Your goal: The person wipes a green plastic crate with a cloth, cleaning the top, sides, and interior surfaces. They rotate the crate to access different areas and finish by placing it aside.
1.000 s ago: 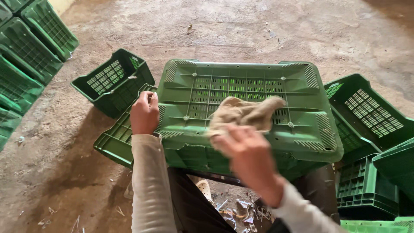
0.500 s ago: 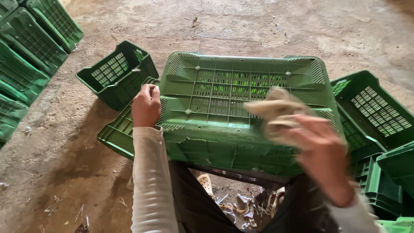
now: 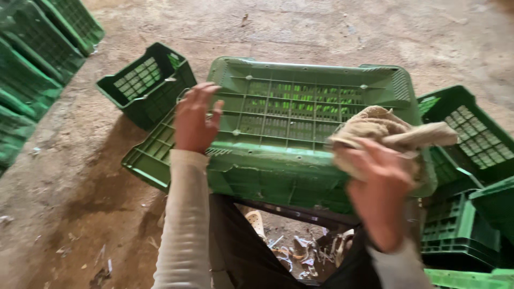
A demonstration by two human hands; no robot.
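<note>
A green plastic crate (image 3: 300,115) lies upside down across my lap, its slotted bottom facing up. My left hand (image 3: 195,118) hovers over its left edge with the fingers spread, holding nothing. At the crate's right corner my right hand (image 3: 375,182) grips a crumpled beige cloth (image 3: 393,134); part of the cloth sticks out to the right past the crate's edge.
Another green crate (image 3: 147,88) stands upright on the dirt floor to the left, and a flat one (image 3: 147,158) lies under the overturned crate. More green crates are stacked at the far left (image 3: 32,59) and at the right (image 3: 466,155). Scraps litter the floor by my feet.
My right hand has swept the cloth from the crate's middle to its right corner. My left hand has let go of the crate's left edge and opened its fingers.
</note>
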